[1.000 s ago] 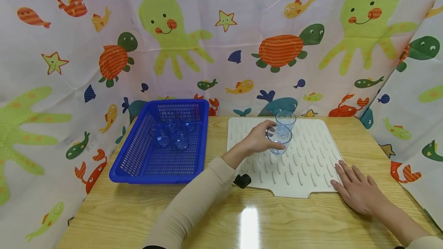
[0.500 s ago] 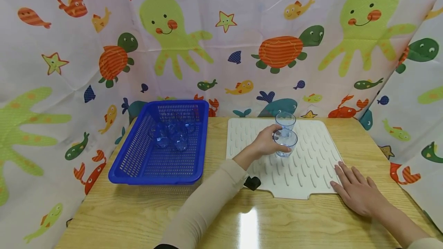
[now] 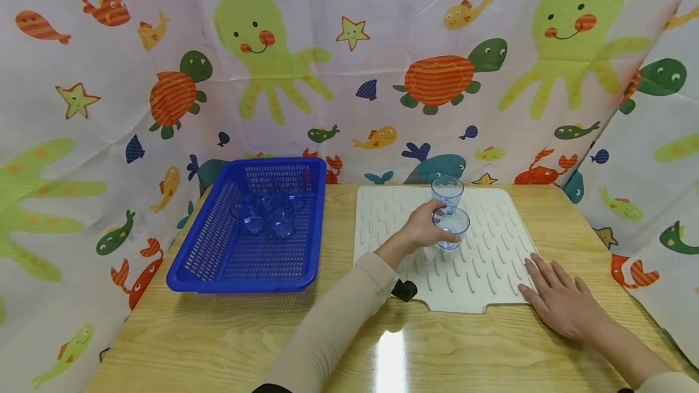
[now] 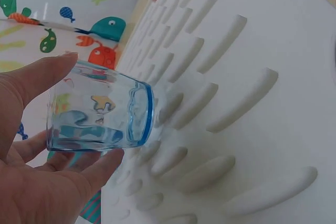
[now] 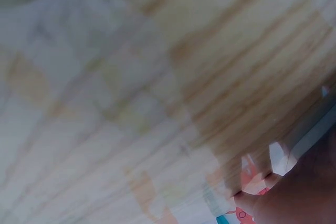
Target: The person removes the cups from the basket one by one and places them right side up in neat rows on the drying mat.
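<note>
My left hand [image 3: 425,227] holds a clear blue-tinted drinking glass [image 4: 100,109] between the thumb and the fingers, open end up in the head view. Its thick base is at the white ridged mat [image 4: 247,145]; whether it touches is hard to tell. Just behind it on the mat stands a second drinking glass [image 3: 448,188], partly covered by the first. My right hand [image 3: 562,302] lies flat with spread fingers, its fingertips on the mat's right edge and the palm over the wooden table. The right wrist view is blurred, with part of that hand [image 5: 299,192] at its lower corner.
A blue plastic basket [image 3: 240,285] stands to the left on the wooden table [image 3: 338,326], with several glasses [image 3: 281,223] in it. A curtain with sea animals [image 3: 349,77] hangs behind the table and along both sides.
My left hand has carried its glass a little to the right over the mat, moving only slightly in the last half second. The right hand stays at the mat's edge.
</note>
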A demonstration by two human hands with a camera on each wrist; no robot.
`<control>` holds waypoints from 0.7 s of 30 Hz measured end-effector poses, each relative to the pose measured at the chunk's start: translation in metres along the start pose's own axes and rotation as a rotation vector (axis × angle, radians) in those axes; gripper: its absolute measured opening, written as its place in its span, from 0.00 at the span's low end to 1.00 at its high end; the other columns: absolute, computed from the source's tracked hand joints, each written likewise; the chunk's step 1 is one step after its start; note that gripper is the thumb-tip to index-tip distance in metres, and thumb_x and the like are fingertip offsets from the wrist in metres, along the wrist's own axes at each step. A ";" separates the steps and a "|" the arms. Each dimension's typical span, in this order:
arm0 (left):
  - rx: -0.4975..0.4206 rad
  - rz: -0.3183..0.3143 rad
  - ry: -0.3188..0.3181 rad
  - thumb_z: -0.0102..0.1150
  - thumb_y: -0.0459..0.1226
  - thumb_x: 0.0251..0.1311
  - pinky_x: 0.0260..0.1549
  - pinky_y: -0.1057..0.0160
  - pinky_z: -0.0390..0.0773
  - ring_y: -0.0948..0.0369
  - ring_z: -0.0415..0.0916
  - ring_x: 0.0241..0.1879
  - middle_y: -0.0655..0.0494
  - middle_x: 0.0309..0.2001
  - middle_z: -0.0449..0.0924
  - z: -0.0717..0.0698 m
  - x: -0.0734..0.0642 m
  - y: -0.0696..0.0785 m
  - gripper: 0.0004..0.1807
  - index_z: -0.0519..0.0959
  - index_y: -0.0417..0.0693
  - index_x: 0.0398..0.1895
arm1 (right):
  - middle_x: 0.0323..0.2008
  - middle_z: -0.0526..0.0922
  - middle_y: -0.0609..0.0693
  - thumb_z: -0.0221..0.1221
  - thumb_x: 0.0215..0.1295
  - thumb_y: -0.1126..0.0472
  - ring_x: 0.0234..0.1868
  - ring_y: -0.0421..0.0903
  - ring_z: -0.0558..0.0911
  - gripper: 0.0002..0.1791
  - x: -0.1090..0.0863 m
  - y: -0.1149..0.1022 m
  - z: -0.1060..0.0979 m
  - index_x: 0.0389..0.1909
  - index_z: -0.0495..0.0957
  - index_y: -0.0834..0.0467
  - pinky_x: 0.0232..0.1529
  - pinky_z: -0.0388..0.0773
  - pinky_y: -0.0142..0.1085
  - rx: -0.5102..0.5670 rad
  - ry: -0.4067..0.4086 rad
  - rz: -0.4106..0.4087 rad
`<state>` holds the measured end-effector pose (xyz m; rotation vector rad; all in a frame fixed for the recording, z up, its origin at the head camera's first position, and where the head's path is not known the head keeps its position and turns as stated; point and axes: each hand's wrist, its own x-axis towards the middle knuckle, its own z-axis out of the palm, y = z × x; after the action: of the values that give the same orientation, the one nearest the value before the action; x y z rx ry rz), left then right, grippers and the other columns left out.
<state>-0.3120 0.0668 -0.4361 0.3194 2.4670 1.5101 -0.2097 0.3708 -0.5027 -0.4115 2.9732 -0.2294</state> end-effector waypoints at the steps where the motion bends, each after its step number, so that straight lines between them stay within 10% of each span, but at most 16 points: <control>1: -0.003 0.005 -0.002 0.81 0.37 0.50 0.62 0.57 0.74 0.55 0.69 0.67 0.52 0.68 0.73 0.001 0.000 -0.001 0.44 0.70 0.50 0.72 | 0.78 0.49 0.69 0.38 0.82 0.38 0.72 0.79 0.51 0.42 0.000 -0.001 -0.001 0.79 0.51 0.68 0.60 0.47 0.80 -0.001 0.001 0.000; 21: 0.044 0.001 0.001 0.81 0.39 0.51 0.65 0.60 0.72 0.57 0.68 0.69 0.53 0.69 0.71 0.009 0.004 0.005 0.44 0.71 0.51 0.72 | 0.78 0.49 0.69 0.39 0.82 0.38 0.72 0.79 0.51 0.42 -0.001 -0.003 -0.001 0.79 0.51 0.68 0.60 0.47 0.80 0.003 0.010 0.003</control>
<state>-0.3127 0.0780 -0.4363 0.3277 2.5045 1.4584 -0.2083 0.3686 -0.5009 -0.4064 2.9823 -0.2363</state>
